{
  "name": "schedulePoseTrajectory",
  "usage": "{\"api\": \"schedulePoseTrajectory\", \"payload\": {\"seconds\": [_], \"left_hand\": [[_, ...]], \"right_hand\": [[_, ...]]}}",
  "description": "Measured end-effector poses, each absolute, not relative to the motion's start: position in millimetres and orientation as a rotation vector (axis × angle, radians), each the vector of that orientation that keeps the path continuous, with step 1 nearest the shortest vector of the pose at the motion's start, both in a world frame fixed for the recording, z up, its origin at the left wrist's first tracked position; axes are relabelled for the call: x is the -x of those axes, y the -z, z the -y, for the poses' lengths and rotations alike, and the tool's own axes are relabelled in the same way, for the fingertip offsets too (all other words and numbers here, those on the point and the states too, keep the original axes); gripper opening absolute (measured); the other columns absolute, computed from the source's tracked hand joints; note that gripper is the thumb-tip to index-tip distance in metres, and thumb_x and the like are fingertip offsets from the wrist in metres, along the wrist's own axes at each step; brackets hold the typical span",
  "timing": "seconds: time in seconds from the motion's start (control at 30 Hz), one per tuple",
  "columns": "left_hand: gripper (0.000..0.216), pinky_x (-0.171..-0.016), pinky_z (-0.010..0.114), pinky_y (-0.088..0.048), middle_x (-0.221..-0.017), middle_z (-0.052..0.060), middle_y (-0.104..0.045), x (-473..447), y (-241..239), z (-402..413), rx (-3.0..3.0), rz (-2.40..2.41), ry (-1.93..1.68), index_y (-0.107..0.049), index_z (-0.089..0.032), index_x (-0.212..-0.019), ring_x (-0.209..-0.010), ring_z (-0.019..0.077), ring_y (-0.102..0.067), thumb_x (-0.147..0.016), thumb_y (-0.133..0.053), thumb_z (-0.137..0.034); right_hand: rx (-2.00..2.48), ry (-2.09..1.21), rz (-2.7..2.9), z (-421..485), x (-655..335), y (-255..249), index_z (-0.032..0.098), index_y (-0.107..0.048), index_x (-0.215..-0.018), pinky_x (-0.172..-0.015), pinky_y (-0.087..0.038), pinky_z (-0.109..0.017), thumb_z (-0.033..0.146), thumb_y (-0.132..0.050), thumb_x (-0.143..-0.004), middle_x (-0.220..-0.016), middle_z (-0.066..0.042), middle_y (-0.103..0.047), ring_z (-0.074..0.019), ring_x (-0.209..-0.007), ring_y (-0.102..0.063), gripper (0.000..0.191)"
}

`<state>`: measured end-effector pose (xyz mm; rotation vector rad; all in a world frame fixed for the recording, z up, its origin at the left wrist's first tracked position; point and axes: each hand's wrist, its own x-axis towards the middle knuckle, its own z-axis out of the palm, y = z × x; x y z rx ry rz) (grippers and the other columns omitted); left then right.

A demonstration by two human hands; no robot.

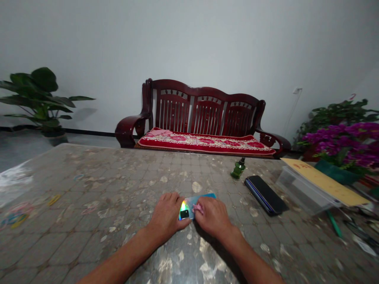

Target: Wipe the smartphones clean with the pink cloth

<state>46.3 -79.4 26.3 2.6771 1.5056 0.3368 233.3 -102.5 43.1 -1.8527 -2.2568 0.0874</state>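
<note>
Left of black phone, on table | left hand clamps iridescent phone face-down, likely steadying it | right hand pinches pink cloth against its back

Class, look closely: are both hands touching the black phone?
No, both the left hand and right hand rest on the shiny phone; the black phone lies apart.

Marbled, tile-patterned bench carrying, at centre, a holographic phone; to the right, a small green bottle, a dark phone and a clear plastic box; at far left, coloured rubber bands.
</note>
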Motion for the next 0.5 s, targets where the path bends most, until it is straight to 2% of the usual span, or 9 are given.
{"api": "schedulePoseTrajectory", "payload": {"seconds": [0.23, 0.5], "left_hand": [[0.042, -0.094, 0.044, -0.041, -0.108, 0.011, -0.064, -45, -26, 80, -2.681, -1.499, -0.323, -0.065, -0.020, -0.110, -0.104, 0.0319, -0.057, -0.080, -0.070, -0.049], [0.038, -0.094, 0.044, -0.041, -0.107, 0.010, -0.064, -44, -25, 80, -2.678, -1.481, -0.359, -0.066, -0.020, -0.107, -0.104, 0.0316, -0.057, -0.082, -0.069, -0.048]], "right_hand": [[2.057, 0.064, 2.183, 93, -263, -54, 0.020, -0.067, -0.084, -0.064, -0.028, -0.030, 0.027, -0.052, -0.090, -0.088, -0.008, -0.074, -0.0205, -0.079, -0.065, 0.018], [1.789, -0.066, 2.271, 106, -230, -39, 0.022, -0.066, -0.083, -0.064, -0.028, -0.029, 0.023, -0.053, -0.088, -0.087, -0.003, -0.072, -0.0172, -0.079, -0.063, 0.014]]}}
